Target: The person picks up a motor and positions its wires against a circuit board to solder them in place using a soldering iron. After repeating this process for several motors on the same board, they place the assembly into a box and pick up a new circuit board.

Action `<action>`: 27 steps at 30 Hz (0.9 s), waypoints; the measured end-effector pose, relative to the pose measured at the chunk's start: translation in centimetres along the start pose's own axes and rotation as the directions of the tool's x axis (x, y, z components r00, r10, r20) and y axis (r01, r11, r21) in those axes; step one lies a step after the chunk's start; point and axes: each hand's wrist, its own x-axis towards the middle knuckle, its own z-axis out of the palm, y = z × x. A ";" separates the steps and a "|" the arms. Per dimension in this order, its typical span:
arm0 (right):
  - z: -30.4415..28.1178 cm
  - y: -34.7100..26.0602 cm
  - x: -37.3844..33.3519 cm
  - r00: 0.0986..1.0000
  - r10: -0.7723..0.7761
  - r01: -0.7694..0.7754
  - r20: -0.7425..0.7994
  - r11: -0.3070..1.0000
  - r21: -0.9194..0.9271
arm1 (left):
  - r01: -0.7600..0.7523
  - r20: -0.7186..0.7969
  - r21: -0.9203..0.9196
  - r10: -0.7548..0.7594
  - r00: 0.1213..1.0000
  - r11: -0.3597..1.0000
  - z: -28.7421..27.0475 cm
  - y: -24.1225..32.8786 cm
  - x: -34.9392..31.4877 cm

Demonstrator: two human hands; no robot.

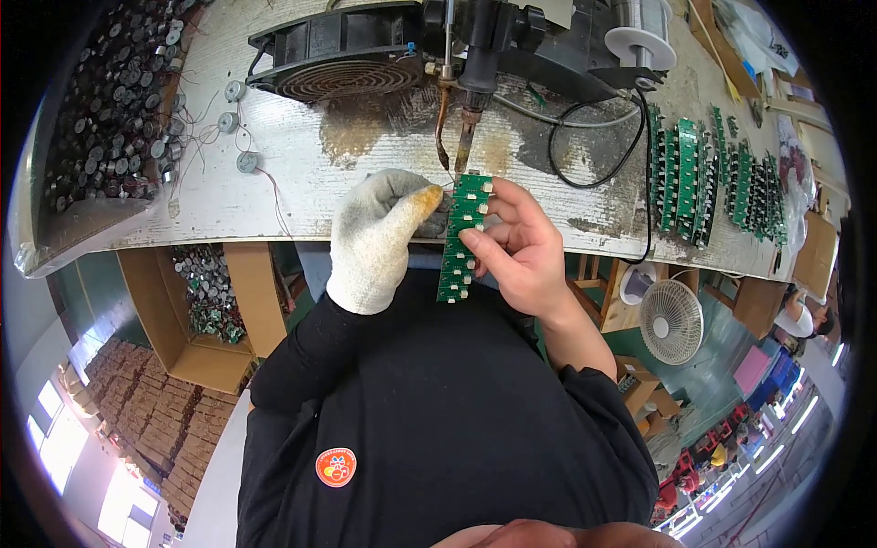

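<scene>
My right hand [523,247], bare, grips a long green circuit board strip [454,265] with small white connectors along its edge. Thumb on its face and fingers behind, it holds the strip nearly upright in front of my chest. My left hand [379,233], in a whitish glove stained yellow at the thumb, is closed in a pinch beside the strip's upper end. A thin wire [449,186] shows at its fingertips; whatever lies inside the glove's grip is hidden. Just above the strip's top point the soldering iron [466,137] and a thin curved metal tube [442,137].
A black fan [338,57] stands at the back, near a solder wire spool [639,41]. Small round motors with wires [247,162] lie left, by a large heap of motors [119,119]. Rows of green boards [681,178] sit right; a black cable [554,151] loops before them.
</scene>
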 end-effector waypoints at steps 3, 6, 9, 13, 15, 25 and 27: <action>0.0 0.0 0.1 1.000 -0.013 0.013 0.007 1.000 0.000 | -0.001 -0.002 -0.048 0.001 1.000 0.999 0.2 0.2 -0.1; -0.1 0.0 -0.1 1.000 -0.023 0.023 -0.004 1.000 -0.012 | 0.006 0.010 -0.084 -0.005 1.000 0.996 0.3 0.3 -0.1; -0.1 0.4 -0.1 1.000 -0.030 0.030 -0.008 0.999 -0.032 | 0.012 -0.007 -0.081 -0.013 1.000 0.997 0.2 0.1 -0.1; -0.3 0.8 -0.2 0.999 -0.038 0.037 -0.012 0.997 -0.075 | 0.038 -0.013 -0.108 -0.039 0.999 0.993 0.4 0.0 -0.1; -0.2 0.7 -0.1 0.999 -0.035 0.033 -0.019 0.996 -0.077 | 0.043 -0.008 -0.095 -0.044 0.999 0.995 0.2 -0.1 0.0; -0.4 0.5 0.0 0.996 0.088 -0.087 -0.009 0.993 0.081 | -0.124 0.057 0.151 0.116 0.992 0.981 -1.2 0.7 -0.1; -0.7 0.3 0.6 0.989 0.144 -0.148 0.036 0.971 0.187 | -0.266 0.013 0.188 0.268 0.963 0.946 -2.1 0.7 -0.4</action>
